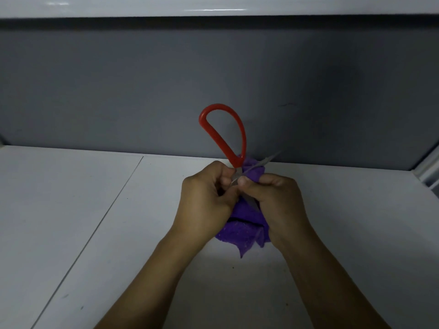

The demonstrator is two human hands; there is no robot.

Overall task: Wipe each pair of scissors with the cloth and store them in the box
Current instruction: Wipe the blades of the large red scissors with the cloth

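A pair of scissors with a red loop handle stands upright between my hands, its blades spread: one steel blade points up to the right, the other runs down into the cloth. My left hand grips the scissors near the pivot, fingers curled. My right hand holds a bunched purple cloth against the blades, thumb pressing near the pivot. The cloth hangs below both hands, above the white table. The second handle loop is hidden. No box is in view.
A grey partition wall rises behind the table. A seam runs diagonally across the white tabletop on the left. A pale frame edge stands at the far right.
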